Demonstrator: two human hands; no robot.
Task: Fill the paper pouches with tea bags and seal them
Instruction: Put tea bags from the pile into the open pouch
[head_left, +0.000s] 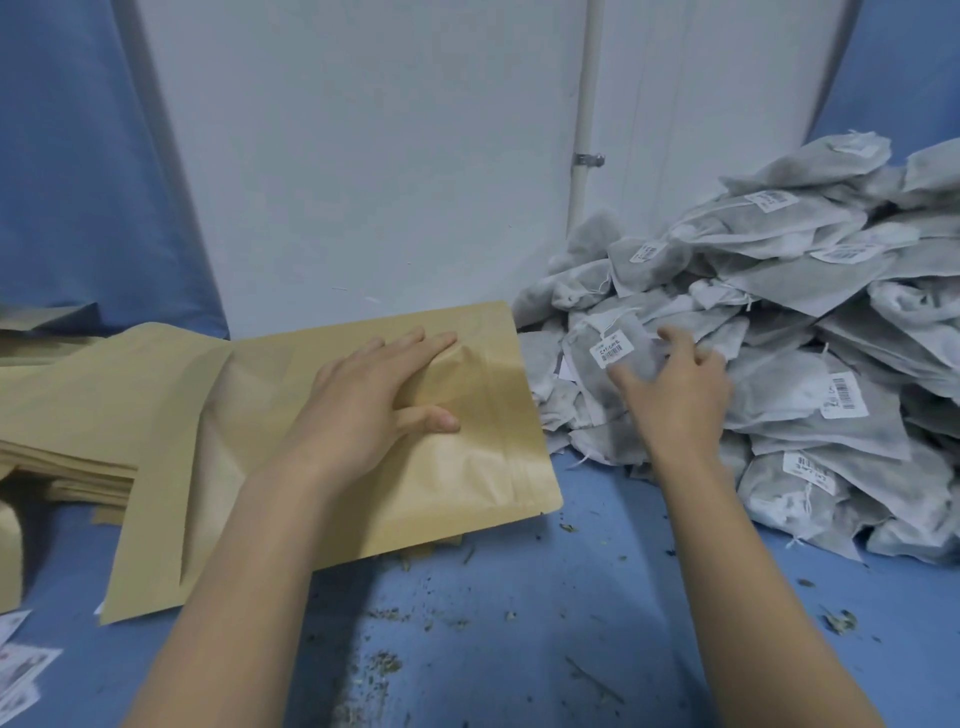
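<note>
A brown paper pouch (467, 467) lies flat on the blue table, its zip end pointing right toward the tea bags. My left hand (369, 395) rests on top of it with fingers straight and spread. To the right rises a big pile of grey mesh tea bags (810, 332) with white barcode tags. My right hand (675, 389) reaches into the pile's left edge and its fingers curl round one tea bag (618, 364) with a tag.
A stack of more brown pouches (78, 415) lies at the left, under the top pouch. Printed paper labels (21, 675) sit at the bottom left corner. Loose tea crumbs (384, 665) litter the blue table. A white wall with a pipe (584, 156) stands behind.
</note>
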